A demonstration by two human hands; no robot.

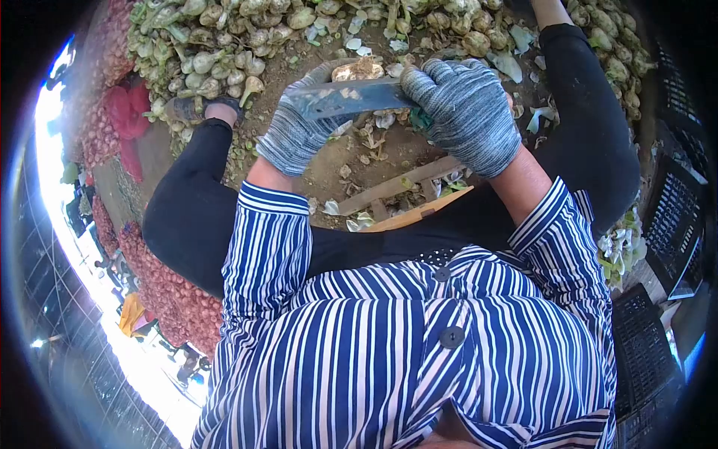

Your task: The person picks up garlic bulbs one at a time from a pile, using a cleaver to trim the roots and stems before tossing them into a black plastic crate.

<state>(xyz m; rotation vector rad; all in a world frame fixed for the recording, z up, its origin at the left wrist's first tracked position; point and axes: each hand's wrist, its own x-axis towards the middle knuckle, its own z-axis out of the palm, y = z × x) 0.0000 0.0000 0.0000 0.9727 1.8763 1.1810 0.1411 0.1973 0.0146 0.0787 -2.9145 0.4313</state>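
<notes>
My left hand (299, 123), in a grey knitted glove, is closed around a garlic bulb (357, 70) with its roots facing up and away from me. My right hand (467, 112), gloved the same way, grips the handle end of a wide-bladed knife. The knife blade (348, 99) points left, lies just on my side of the bulb and covers part of my left hand. Whether the blade touches the bulb I cannot tell. Some green material shows under my right hand.
Heaped garlic (217, 63) lies at the upper left, with more garlic (613, 52) at the upper right. A wooden piece (396, 187) is between my legs. Red net sacks (164, 288) stand at left, black crates (677, 209) at right. Peels litter the ground.
</notes>
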